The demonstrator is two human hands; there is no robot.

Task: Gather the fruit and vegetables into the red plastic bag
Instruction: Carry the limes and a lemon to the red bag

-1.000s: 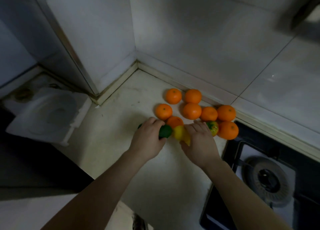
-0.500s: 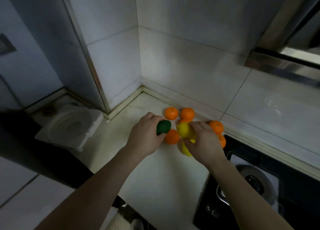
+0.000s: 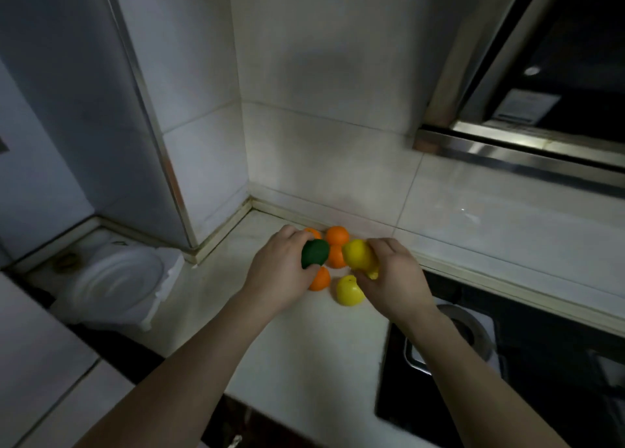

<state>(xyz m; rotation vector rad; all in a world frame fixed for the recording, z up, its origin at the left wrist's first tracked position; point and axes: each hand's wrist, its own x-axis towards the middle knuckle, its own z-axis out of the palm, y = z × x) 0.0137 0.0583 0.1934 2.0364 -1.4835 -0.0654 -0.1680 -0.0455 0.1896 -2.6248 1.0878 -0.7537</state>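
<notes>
Two hands hold fruit over a white counter in a kitchen corner.

The left hand has its fingers and thumb curled round a dark green fruit, and the right hand grips a yellow fruit; the two fruits are near each other, just above a small pile. In the pile are a few oranges close to the back wall, and one more yellow fruit sits on the counter by the right thumb. The counter is pale and smooth and meets white wall tiles in the corner. A black stove with a round burner is on the right, under a shiny hood. A white foam tray lies lower down on the left.
</notes>
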